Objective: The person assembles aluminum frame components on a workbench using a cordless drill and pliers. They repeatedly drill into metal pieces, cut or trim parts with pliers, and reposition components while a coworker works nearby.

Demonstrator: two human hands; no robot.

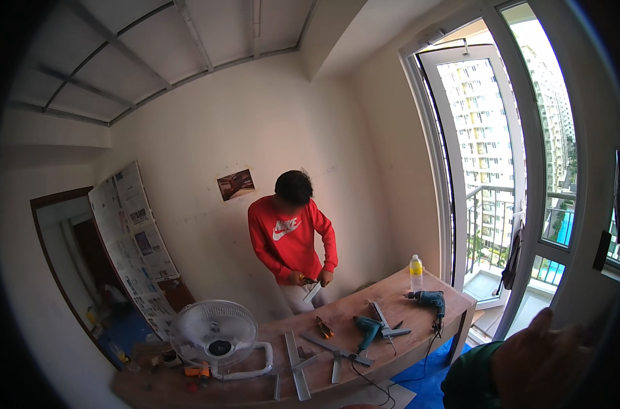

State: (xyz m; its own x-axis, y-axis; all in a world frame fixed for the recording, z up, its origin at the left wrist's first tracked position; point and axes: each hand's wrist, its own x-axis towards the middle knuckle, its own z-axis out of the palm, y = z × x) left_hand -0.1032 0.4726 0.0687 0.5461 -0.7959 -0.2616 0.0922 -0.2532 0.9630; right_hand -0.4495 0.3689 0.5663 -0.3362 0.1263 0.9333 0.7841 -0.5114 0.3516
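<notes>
At the lower right my right hand [538, 358] is raised close in front of the view, its arm in a dark green sleeve [470, 378]. One finger points up; the other fingers are dark and blurred, so whether it holds anything cannot be told. My left hand is not in view. Nearest to the right hand on the wooden table [405, 293] lies a teal power drill [430, 300] with a black cord. Left of it are a second teal power tool [368, 332], pliers with orange handles [324, 328] and several grey metal channel pieces [296, 368].
Across the table a person in a red sweatshirt [289, 238] works on a metal piece [313, 292] with both hands. A white fan [214, 334] stands at the table's left, a bottle [416, 273] at its right end. Blue sheeting [422, 375] covers floor; a glass door [480, 170] stands open.
</notes>
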